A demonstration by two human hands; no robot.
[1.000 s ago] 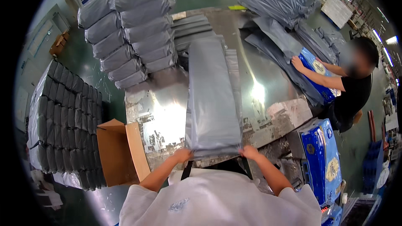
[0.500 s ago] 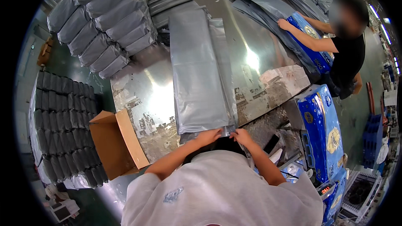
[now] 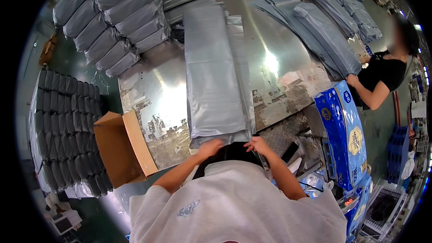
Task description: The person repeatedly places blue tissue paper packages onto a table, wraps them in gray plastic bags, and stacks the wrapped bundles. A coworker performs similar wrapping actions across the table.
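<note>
A long grey plastic bag [image 3: 211, 72] lies flat on the metal table, its near end close to my body. My left hand [image 3: 210, 147] is closed at the near edge of this bag, with a thin grey flap under its fingers. To the right of that edge, my right hand [image 3: 257, 145] is held just above the dark cloth at my waist. Its fingers are partly apart, and nothing shows between them. Another grey bag [image 3: 237, 31] sticks out from under the right side of the top one.
An open cardboard box [image 3: 119, 153] stands left of the metal table [image 3: 157, 121]. Stuffed grey packages [image 3: 130, 13] are stacked at the far left. A blue tissue pack [image 3: 346, 135] stands at the right. Beyond it, a co-worker [image 3: 382, 72] holds a filled grey bag [image 3: 326, 36].
My hands have moved apart; the left went leftward along the bag's edge, and the right came off it. The co-worker's blue pack is now covered by a grey bag.
</note>
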